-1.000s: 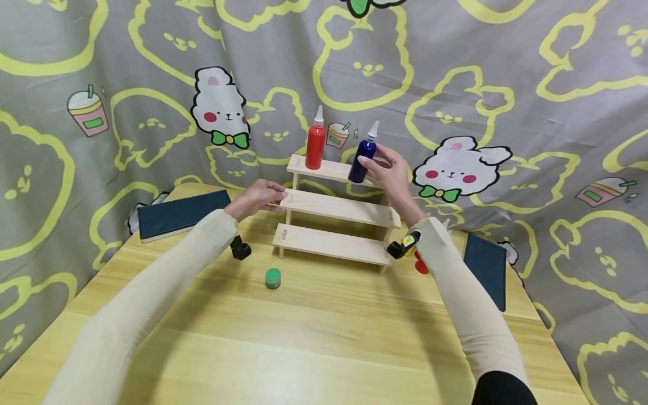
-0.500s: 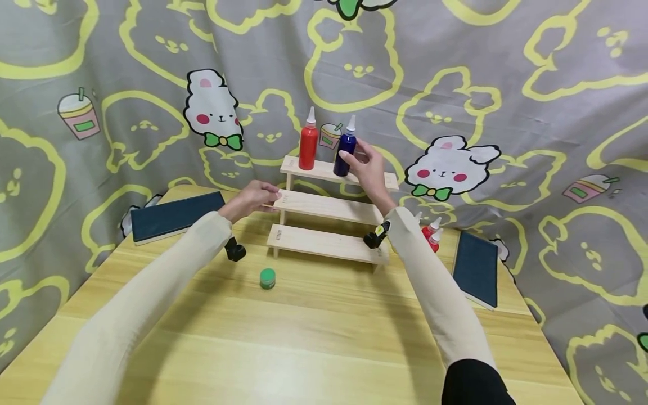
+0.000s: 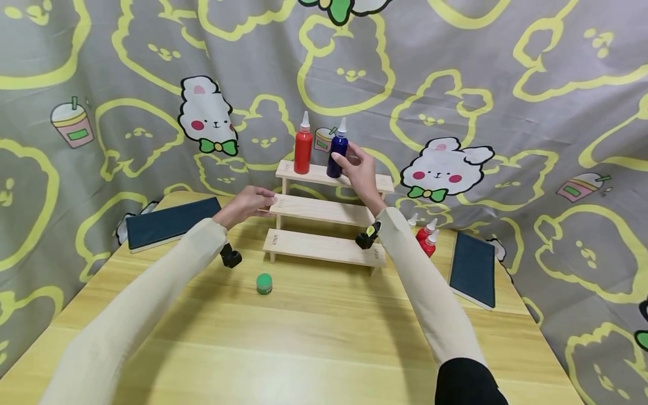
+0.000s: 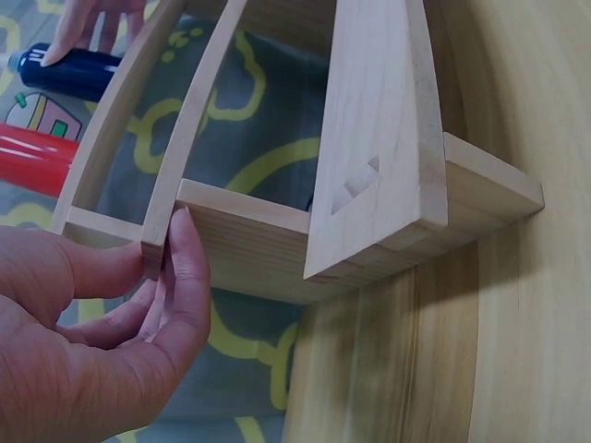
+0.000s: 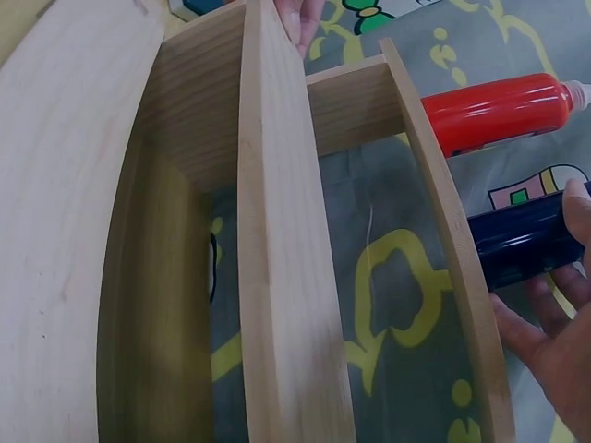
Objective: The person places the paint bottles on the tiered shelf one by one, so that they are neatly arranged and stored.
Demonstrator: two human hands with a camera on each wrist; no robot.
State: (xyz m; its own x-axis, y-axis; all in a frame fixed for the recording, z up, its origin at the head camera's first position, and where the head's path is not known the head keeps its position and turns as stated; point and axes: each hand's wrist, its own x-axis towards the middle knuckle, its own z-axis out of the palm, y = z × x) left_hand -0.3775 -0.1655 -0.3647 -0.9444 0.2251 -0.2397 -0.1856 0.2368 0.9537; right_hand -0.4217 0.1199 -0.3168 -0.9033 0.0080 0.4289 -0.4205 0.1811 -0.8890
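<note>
On the top step of a three-tier wooden shelf (image 3: 324, 247) stands a red squeeze bottle (image 3: 302, 152) with a white nozzle. To its right, a dark blue squeeze bottle (image 3: 337, 156) is upright at the same step, its base at the board. My right hand (image 3: 360, 171) holds the blue bottle between thumb and fingers, as the right wrist view also shows. My left hand (image 3: 246, 203) pinches the left end of the middle board (image 4: 189, 120), thumb above and fingers beneath. Its grip is plain in the left wrist view.
A small green-lidded jar (image 3: 264, 283) stands on the table (image 3: 283, 343) in front of the shelf. Several red bottles (image 3: 428, 243) are partly hidden behind the right sleeve. Dark flat boards lie at the left (image 3: 172, 222) and right (image 3: 473, 270). A patterned curtain (image 3: 455, 50) hangs behind.
My right hand has moved left with the blue bottle, which went from tilted to upright beside the red one. The left hand keeps its hold on the shelf. The head view has shifted slightly.
</note>
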